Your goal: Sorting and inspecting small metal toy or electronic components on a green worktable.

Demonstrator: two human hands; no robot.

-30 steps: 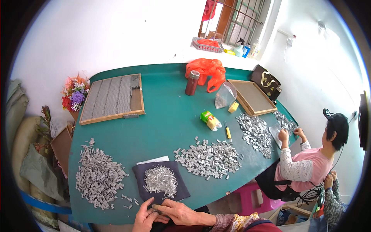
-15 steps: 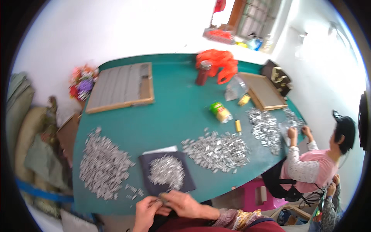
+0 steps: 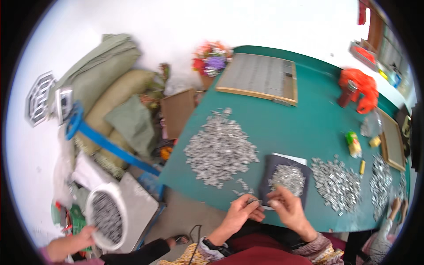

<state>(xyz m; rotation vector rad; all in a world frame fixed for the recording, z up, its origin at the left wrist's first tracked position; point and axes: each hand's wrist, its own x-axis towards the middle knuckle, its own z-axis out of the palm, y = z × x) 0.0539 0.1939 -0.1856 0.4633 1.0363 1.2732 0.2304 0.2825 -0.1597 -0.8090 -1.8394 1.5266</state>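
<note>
Both hands meet at the near edge of the green table (image 3: 282, 128). The left hand (image 3: 242, 211) pinches a small silvery metal piece (image 3: 253, 201), fingers closed round it, its long axis running sideways toward the right hand (image 3: 286, 208), whose fingertips close on the other end. Just beyond the right fingers sits the dark mat (image 3: 282, 170) with its little heap; the big pile (image 3: 221, 148) lies beyond the left fingers.

Big pile (image 3: 220, 150) left of mat (image 3: 285, 179), tray (image 3: 259, 78) behind
</note>
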